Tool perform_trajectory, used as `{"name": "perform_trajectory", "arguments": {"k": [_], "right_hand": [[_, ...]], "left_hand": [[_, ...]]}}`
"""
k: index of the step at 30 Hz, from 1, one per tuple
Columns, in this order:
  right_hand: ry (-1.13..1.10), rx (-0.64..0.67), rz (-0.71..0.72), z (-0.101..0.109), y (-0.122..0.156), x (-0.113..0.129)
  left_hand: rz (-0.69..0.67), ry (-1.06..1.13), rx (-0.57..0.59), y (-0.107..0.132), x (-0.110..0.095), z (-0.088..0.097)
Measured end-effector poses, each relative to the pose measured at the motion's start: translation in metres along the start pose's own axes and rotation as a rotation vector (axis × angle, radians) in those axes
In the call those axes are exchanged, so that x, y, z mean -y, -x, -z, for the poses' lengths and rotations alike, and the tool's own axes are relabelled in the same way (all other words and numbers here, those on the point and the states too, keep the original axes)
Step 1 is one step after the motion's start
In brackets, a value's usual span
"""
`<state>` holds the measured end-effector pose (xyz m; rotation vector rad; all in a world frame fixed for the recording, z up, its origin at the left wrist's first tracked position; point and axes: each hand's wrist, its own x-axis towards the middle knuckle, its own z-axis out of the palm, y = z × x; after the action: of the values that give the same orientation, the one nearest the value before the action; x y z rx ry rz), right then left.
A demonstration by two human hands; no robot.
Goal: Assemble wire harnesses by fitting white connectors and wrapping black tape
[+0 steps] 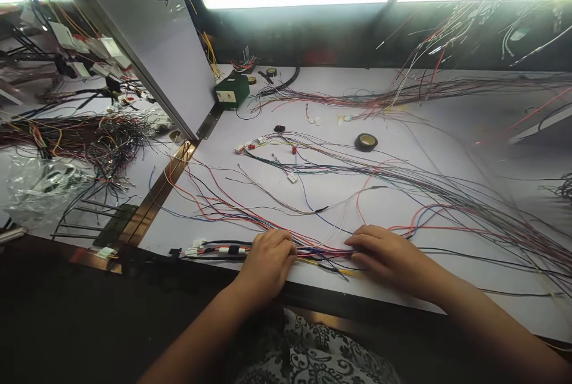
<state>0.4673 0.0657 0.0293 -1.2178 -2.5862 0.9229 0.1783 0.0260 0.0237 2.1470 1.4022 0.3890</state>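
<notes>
Curling over the wire bundle (317,251), which lies along the front edge of the white table (167,232), the left hand (268,256) has its fingers closed on it. The right hand (379,253) rests farther along the same wires, thumb and fingers apart. Behind them lies a black tape roll (366,142).

The table (393,140) looks smooth and matt, its wires (319,250) plastic-coated. At left, the crumpled bag (44,184) is glossy clear plastic, the strip (158,190) shiny metal; the near garment (322,348) is matt cloth.
</notes>
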Motion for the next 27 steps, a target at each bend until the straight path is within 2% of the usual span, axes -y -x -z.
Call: {"name": "perform_trajectory", "arguments": {"k": [3, 7, 12, 17, 20, 22, 27], "right_hand": [[-0.034, -0.028, -0.028, 0.001, 0.002, -0.002], [0.018, -0.076, 0.006, -0.003, 0.002, 0.0], [0.089, -0.161, 0.031, -0.01, 0.004, -0.002], [0.148, -0.213, 0.051, -0.013, 0.007, 0.012], [0.187, -0.132, 0.015, -0.02, 0.006, 0.032], [0.216, -0.089, -0.02, -0.028, 0.004, 0.042], [0.202, -0.087, -0.129, -0.041, -0.001, 0.044]], "left_hand": [[-0.002, 0.162, 0.043, 0.001, 0.002, 0.007], [0.071, 0.334, 0.031, 0.0, 0.006, 0.017], [-0.039, 0.264, 0.178, 0.002, 0.007, 0.024], [-0.072, 0.107, 0.036, 0.004, 0.007, 0.004], [-0.069, 0.107, -0.05, 0.006, 0.01, -0.006], [-0.047, 0.125, -0.082, 0.007, 0.011, -0.006], [-0.051, 0.021, -0.01, 0.01, 0.005, 0.006]]}}
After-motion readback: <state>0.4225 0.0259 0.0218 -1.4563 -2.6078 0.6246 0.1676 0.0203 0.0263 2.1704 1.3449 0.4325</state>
